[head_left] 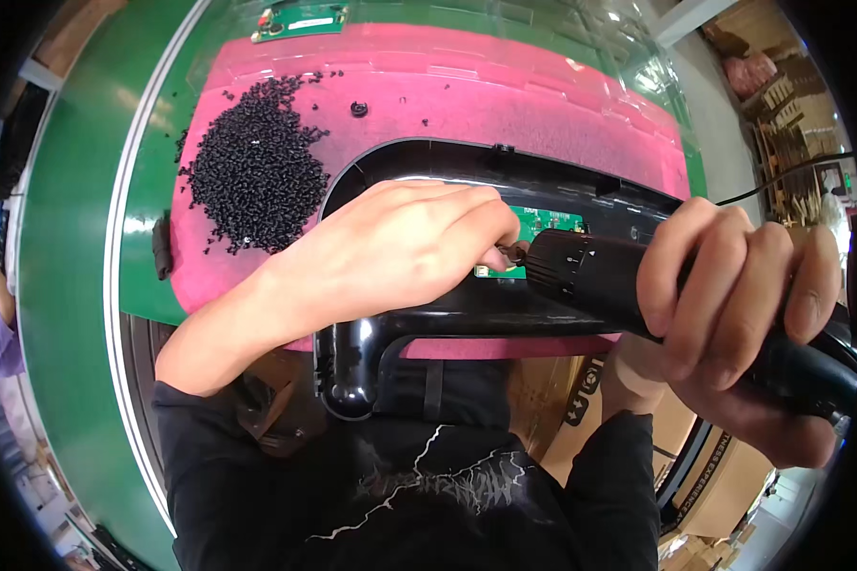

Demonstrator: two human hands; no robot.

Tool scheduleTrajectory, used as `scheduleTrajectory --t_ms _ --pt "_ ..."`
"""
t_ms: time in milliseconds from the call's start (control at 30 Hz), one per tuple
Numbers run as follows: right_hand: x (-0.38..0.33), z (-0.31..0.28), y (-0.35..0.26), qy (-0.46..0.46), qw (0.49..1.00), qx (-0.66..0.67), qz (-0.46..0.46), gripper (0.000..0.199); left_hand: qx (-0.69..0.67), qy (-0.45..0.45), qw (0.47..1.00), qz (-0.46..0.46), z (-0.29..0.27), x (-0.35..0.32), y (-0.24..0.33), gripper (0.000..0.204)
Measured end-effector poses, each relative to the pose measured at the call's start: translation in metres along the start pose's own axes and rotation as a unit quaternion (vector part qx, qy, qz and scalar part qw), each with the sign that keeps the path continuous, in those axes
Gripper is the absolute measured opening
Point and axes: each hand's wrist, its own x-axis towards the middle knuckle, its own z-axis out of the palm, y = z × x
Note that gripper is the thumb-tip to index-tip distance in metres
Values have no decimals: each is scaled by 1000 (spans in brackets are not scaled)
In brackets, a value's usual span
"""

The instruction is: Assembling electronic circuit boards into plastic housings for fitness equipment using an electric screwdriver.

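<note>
My right hand (733,295) is wrapped round a black electric screwdriver (581,266), which lies nearly level with its tip pointing left. At that tip the fingers of my left hand (409,247) are pinched together. Something small and dark shows between them, too hidden to name. Just behind the fingertips is a green circuit board (552,221), seated inside a long, glossy black plastic housing (486,319). My left hand and wrist cover the housing's left part. One end of the housing bends down toward me.
A big heap of small black screws (257,167) lies on the pink mat (400,62), left of the housing. A black ring-shaped part (359,109) sits beyond it. Another circuit board (300,21) rests at the far left, near clear plastic trays (505,24). Cardboard boxes (724,485) stand at lower right.
</note>
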Motion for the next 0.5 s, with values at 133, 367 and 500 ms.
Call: scheduleTrajectory --t_ms 133,367,500 --pt "3 1 1 45 998 13 -44 58 10 -53 996 -71 1 -2 3 20" --pt "0 -16 16 37 997 11 67 72 73 -90 972 -204 -2 0 2 13" --pt "-3 -5 27 158 974 -16 164 72 41 -73 971 -225 -3 -7 -3 10"
